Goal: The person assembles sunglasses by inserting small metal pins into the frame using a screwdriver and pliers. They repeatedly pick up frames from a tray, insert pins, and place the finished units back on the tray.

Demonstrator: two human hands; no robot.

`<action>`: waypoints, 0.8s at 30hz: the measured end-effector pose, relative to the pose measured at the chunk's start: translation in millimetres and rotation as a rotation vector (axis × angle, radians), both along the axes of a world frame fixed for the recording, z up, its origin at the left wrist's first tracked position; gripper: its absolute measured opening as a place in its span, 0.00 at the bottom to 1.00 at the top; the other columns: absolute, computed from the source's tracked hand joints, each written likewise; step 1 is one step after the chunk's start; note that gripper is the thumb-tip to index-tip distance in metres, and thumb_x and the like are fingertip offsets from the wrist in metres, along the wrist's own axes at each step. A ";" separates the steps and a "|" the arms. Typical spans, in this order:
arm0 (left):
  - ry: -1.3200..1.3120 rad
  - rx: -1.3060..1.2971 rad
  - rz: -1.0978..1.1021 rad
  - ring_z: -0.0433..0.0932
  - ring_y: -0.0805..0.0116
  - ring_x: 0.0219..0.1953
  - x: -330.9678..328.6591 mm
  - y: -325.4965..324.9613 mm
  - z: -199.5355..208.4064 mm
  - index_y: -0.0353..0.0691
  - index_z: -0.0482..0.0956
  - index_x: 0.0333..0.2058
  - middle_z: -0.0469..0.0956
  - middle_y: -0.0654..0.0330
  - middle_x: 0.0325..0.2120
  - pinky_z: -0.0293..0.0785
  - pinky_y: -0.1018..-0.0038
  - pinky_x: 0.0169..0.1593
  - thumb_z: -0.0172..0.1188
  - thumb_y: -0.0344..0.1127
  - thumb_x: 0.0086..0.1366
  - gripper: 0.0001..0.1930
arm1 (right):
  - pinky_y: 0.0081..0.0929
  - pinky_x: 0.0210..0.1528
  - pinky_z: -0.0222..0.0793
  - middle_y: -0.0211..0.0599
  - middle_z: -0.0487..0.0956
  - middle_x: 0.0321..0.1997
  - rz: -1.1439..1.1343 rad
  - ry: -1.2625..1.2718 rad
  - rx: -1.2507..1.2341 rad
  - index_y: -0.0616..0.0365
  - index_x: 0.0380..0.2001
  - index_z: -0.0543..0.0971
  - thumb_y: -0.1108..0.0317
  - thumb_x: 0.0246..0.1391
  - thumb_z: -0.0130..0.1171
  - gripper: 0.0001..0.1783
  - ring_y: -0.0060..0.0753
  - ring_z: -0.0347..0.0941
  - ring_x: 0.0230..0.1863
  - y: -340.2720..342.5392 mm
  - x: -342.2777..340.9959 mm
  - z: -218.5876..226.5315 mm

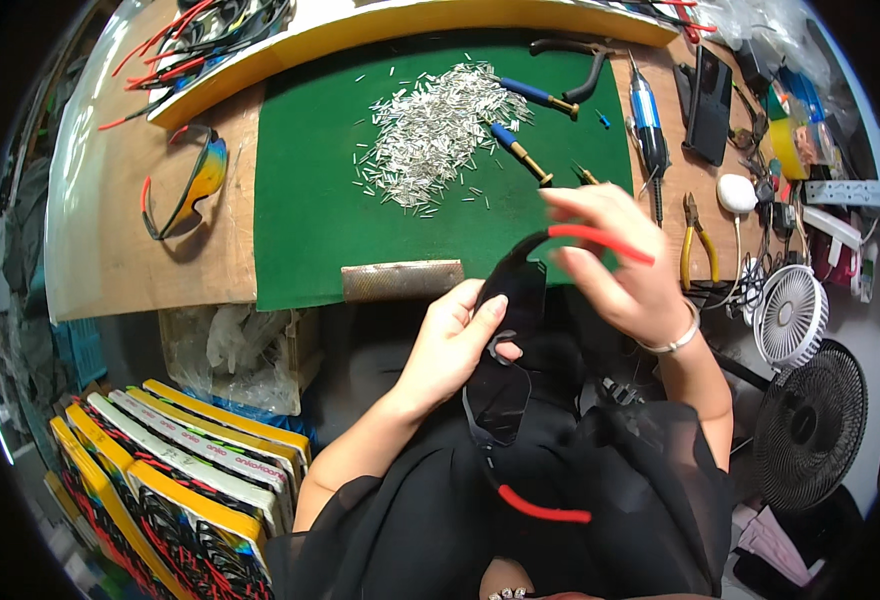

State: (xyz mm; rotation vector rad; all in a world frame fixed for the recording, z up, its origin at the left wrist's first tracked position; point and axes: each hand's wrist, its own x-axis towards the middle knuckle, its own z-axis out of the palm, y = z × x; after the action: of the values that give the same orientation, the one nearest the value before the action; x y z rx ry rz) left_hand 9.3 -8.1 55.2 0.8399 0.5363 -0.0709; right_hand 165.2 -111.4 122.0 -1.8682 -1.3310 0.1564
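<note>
My left hand (460, 340) grips a pair of dark sunglasses (500, 400) near the nose bridge, thumb on the front and fingers around it. One temple, with a red tip (600, 240), points up and right; the other red tip (545, 508) hangs lower, over my black clothes. Beside the upper temple is my right hand (625, 270), thumb and fingers spread around the red tip without closing on it. On the green mat (310, 200) lies a heap of small silvery pins (440, 135). Two blue-and-brass hand tools (522, 153) lie at the heap's right side.
Another pair of sunglasses (200, 185) with a rainbow lens lies left of the mat. To the right are a blue electric screwdriver (648, 120), yellow-handled pliers (700, 240), a black phone (710, 105) and fans (790, 315). Boxes of glasses (185, 470) stand lower left.
</note>
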 end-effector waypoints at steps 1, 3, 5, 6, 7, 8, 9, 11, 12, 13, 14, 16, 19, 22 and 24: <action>0.007 0.007 -0.021 0.73 0.79 0.30 -1.6 -1.2 -3.6 0.33 0.70 0.44 0.74 0.62 0.32 0.76 0.81 0.30 0.48 0.34 0.65 0.12 | 0.27 0.29 0.68 0.41 0.74 0.31 0.038 0.000 0.015 0.61 0.32 0.74 0.72 0.43 0.60 0.10 0.38 0.72 0.27 6.9 -3.7 -10.1; 0.016 0.010 -0.039 0.73 0.80 0.29 -1.1 -0.7 -6.5 0.33 0.70 0.44 0.74 0.63 0.32 0.76 0.81 0.30 0.48 0.34 0.65 0.12 | 0.27 0.29 0.68 0.38 0.73 0.25 0.055 -0.033 0.002 0.59 0.29 0.74 0.72 0.42 0.61 0.09 0.40 0.72 0.26 13.1 -12.1 -20.1; 0.020 0.015 -0.021 0.73 0.80 0.29 -1.9 0.9 -6.6 0.33 0.70 0.44 0.73 0.63 0.31 0.75 0.81 0.30 0.48 0.34 0.65 0.12 | 0.28 0.28 0.68 0.39 0.72 0.24 0.041 -0.024 0.005 0.59 0.29 0.75 0.73 0.41 0.61 0.09 0.39 0.72 0.26 12.0 -17.9 -16.7; 0.014 0.025 -0.012 0.73 0.80 0.29 -2.8 0.8 -9.0 0.33 0.70 0.44 0.74 0.63 0.31 0.75 0.82 0.30 0.49 0.34 0.65 0.12 | 0.28 0.27 0.68 0.39 0.73 0.24 0.048 -0.003 0.012 0.60 0.28 0.75 0.73 0.40 0.61 0.09 0.39 0.72 0.25 11.8 -19.3 -17.2; 0.008 0.034 -0.004 0.73 0.80 0.28 -2.8 -0.1 -12.6 0.33 0.70 0.44 0.74 0.63 0.31 0.75 0.82 0.29 0.49 0.34 0.65 0.13 | 0.27 0.27 0.68 0.39 0.73 0.25 0.060 0.014 0.022 0.60 0.28 0.75 0.74 0.40 0.61 0.08 0.39 0.72 0.25 12.8 -19.2 -18.9; -0.008 0.032 -0.012 0.73 0.80 0.28 -1.0 -2.8 -14.9 0.33 0.70 0.44 0.74 0.63 0.31 0.75 0.82 0.29 0.49 0.34 0.65 0.13 | 0.27 0.27 0.68 0.40 0.73 0.25 0.058 0.036 0.013 0.60 0.29 0.75 0.75 0.40 0.61 0.09 0.39 0.72 0.25 11.0 -16.2 -19.3; -0.023 0.041 0.004 0.73 0.80 0.27 -0.3 -5.5 -15.2 0.33 0.70 0.44 0.74 0.64 0.31 0.75 0.82 0.29 0.49 0.35 0.65 0.13 | 0.27 0.27 0.68 0.40 0.74 0.25 0.057 0.057 0.005 0.60 0.29 0.75 0.75 0.40 0.61 0.09 0.39 0.72 0.26 10.0 -11.1 -20.4; -0.036 0.031 -0.005 0.73 0.81 0.27 0.0 -3.3 -15.4 0.33 0.70 0.44 0.74 0.64 0.31 0.74 0.83 0.29 0.49 0.35 0.65 0.13 | 0.27 0.29 0.68 0.40 0.75 0.26 0.037 0.132 -0.005 0.60 0.29 0.75 0.75 0.40 0.61 0.09 0.40 0.72 0.27 9.1 -4.2 -23.2; -0.044 0.027 -0.009 0.73 0.81 0.27 0.2 -0.9 -15.1 0.34 0.70 0.44 0.74 0.64 0.31 0.74 0.83 0.29 0.49 0.35 0.65 0.13 | 0.27 0.29 0.68 0.40 0.75 0.26 0.046 0.119 -0.016 0.60 0.30 0.75 0.74 0.41 0.60 0.09 0.40 0.72 0.27 8.1 -3.8 -24.3; -0.034 0.005 -0.051 0.73 0.81 0.27 0.1 1.9 -14.7 0.34 0.70 0.44 0.74 0.64 0.30 0.74 0.83 0.28 0.49 0.36 0.65 0.13 | 0.28 0.30 0.68 0.40 0.75 0.26 0.055 0.107 -0.028 0.60 0.30 0.75 0.74 0.41 0.60 0.09 0.41 0.72 0.27 7.4 -4.1 -25.3; -0.013 0.000 -0.092 0.73 0.81 0.27 -0.8 4.5 -14.1 0.34 0.70 0.43 0.74 0.64 0.29 0.74 0.83 0.28 0.49 0.36 0.65 0.13 | 0.28 0.30 0.68 0.40 0.75 0.26 0.073 0.097 -0.035 0.60 0.31 0.75 0.73 0.42 0.60 0.09 0.41 0.72 0.28 8.7 -5.0 -27.0; -0.055 -0.089 -0.088 0.73 0.81 0.27 -0.4 2.9 -13.7 0.33 0.70 0.42 0.74 0.64 0.29 0.74 0.83 0.28 0.49 0.36 0.65 0.12 | 0.29 0.31 0.68 0.39 0.74 0.26 0.134 0.165 -0.178 0.59 0.33 0.74 0.73 0.44 0.56 0.09 0.41 0.72 0.28 5.4 -9.3 -34.1; -0.007 -0.149 -0.048 0.73 0.79 0.32 -1.3 -0.1 -18.8 0.34 0.66 0.47 0.72 0.64 0.36 0.74 0.81 0.36 0.48 0.38 0.65 0.16 | 0.29 0.30 0.69 0.39 0.74 0.26 0.044 0.089 -0.158 0.59 0.32 0.75 0.75 0.43 0.56 0.09 0.40 0.72 0.26 5.0 -4.6 -41.1; 0.157 -0.430 -0.216 0.77 0.72 0.34 -21.6 3.9 -20.9 0.39 0.61 0.48 0.72 0.58 0.40 0.76 0.78 0.37 0.47 0.40 0.65 0.17 | 0.29 0.28 0.68 0.38 0.72 0.25 -0.001 -0.187 -0.124 0.59 0.32 0.74 0.78 0.40 0.57 0.11 0.40 0.71 0.27 18.3 5.1 -18.3; 0.129 -0.518 -0.254 0.78 0.72 0.28 -28.7 3.7 -24.0 0.38 0.62 0.46 0.74 0.54 0.37 0.76 0.80 0.32 0.46 0.41 0.66 0.15 | 0.29 0.28 0.67 0.37 0.70 0.26 0.034 -0.298 -0.118 0.58 0.33 0.74 0.77 0.39 0.58 0.13 0.39 0.70 0.27 29.5 7.8 -14.6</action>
State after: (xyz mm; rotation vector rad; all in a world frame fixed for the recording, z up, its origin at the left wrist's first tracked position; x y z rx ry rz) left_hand -19.3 -4.4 31.2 0.3923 0.4987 -0.4798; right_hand 173.0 -81.9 107.4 -2.0273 -1.5838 -0.0284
